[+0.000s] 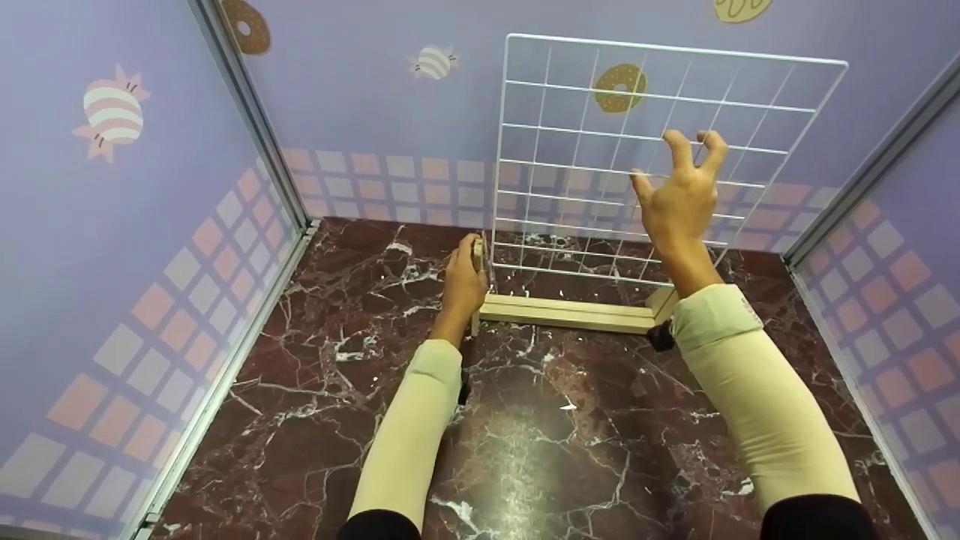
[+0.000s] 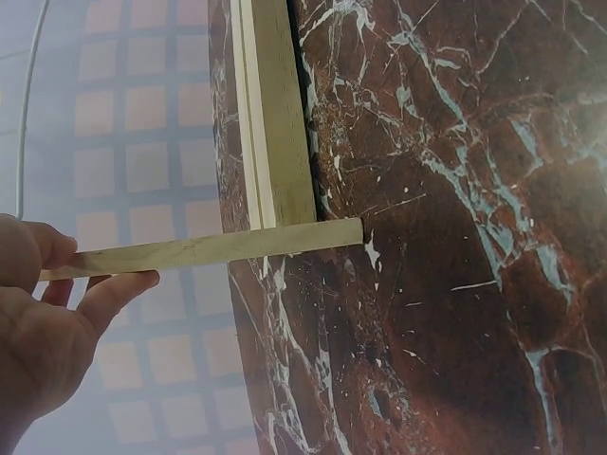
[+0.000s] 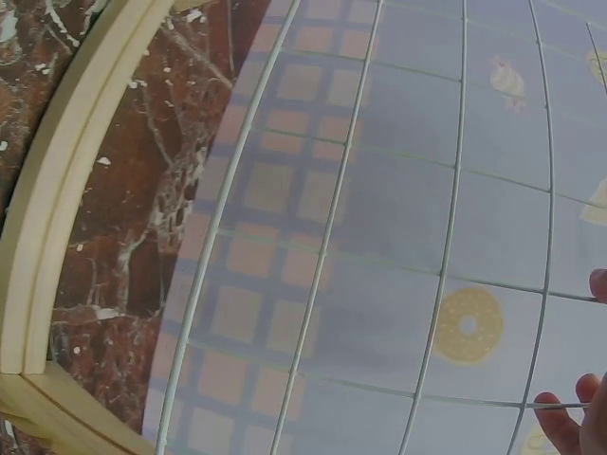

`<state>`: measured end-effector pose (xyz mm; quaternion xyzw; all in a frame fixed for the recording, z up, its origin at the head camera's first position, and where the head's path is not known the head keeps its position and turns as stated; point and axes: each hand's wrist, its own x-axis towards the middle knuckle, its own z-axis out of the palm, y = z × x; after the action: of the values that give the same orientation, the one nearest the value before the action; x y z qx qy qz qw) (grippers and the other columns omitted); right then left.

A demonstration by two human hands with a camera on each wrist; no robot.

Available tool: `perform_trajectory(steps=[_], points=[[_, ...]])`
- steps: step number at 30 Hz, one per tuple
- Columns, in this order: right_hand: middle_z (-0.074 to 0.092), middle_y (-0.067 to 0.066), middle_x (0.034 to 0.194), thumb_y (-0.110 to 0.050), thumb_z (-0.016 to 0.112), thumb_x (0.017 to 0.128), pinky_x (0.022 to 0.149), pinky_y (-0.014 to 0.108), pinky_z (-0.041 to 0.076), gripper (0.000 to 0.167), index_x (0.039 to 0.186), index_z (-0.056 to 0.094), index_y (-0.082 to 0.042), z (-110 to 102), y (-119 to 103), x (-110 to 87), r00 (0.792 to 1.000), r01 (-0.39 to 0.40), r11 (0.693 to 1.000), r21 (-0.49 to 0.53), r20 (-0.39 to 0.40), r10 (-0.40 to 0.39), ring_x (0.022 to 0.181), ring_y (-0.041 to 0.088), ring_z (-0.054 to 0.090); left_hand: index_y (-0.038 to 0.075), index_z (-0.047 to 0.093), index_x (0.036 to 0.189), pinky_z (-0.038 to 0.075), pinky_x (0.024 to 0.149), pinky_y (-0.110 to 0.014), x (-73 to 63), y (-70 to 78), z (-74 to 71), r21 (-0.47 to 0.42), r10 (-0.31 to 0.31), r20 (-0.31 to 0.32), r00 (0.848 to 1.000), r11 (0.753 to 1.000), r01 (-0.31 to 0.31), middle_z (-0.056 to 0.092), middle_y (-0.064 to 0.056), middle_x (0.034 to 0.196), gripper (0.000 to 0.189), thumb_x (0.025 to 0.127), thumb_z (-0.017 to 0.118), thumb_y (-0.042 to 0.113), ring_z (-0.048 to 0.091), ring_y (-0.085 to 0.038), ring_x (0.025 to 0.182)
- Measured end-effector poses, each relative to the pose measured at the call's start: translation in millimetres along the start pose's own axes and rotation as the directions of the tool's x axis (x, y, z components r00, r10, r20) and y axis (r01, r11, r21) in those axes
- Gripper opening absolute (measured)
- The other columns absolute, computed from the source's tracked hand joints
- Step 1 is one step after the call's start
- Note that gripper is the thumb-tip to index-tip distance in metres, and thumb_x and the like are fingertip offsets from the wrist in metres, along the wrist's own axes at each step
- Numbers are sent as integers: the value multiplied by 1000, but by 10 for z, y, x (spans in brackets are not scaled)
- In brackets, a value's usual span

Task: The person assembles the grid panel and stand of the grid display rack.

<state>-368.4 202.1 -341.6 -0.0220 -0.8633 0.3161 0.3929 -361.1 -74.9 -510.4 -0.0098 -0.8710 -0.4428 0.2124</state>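
Observation:
A white wire grid panel (image 1: pixel 675 49) stands upright, leaning slightly, behind a pale wooden base (image 1: pixel 562 313) on the floor. My right hand (image 1: pixel 684 202) holds the panel right of its middle, fingertips hooked over the wires; in the right wrist view only some fingertips (image 3: pixel 560 427) show at a wire. At the base's left end, my left hand (image 1: pixel 463 281) pinches a flat wooden end board (image 2: pixel 190 251) between thumb and fingers. The board crosses the end of the grooved wooden bar (image 2: pixel 275 123). Whether the panel's lower edge touches the wood cannot be told.
Dark red marble-patterned flooring (image 1: pixel 337 420) lies under the base. Purple printed panels (image 1: pixel 375 97) rise at the back and both sides, joined by grey metal corner posts (image 1: pixel 259 112). A matching wooden end piece (image 1: pixel 661 304) is at the base's right.

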Motion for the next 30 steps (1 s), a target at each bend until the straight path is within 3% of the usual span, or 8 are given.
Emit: perform_trajectory(steps=[9, 16, 30], points=[[41, 11, 145, -26, 84, 83, 74, 48, 56, 53, 130, 59, -21, 14, -155, 99, 998, 37, 999, 19, -55, -36, 79, 33, 54, 7, 50, 140, 50, 106, -51, -17, -8, 8, -8, 10, -6, 1000, 1000, -10, 62, -24, 127, 61, 83, 59, -16, 60, -41, 123], [40, 9, 145, -28, 83, 84, 76, 45, 57, 53, 130, 58, -23, -15, -280, 149, 998, 33, 999, 19, -45, -32, 83, 30, 55, 8, 49, 141, 51, 106, -51, -12, 7, -1, -7, -14, 5, 1000, 1000, 14, 62, -24, 126, 61, 84, 59, -14, 60, -41, 123], [39, 8, 145, -30, 82, 85, 78, 44, 59, 52, 130, 57, -23, 18, -304, 171, 998, 39, 999, 25, -49, -38, 89, 27, 55, 5, 52, 139, 49, 108, -51, 2, -14, 28, -21, -1, -19, 1000, 1000, 1, 63, -24, 128, 54, 87, 57, -11, 59, -41, 125]])
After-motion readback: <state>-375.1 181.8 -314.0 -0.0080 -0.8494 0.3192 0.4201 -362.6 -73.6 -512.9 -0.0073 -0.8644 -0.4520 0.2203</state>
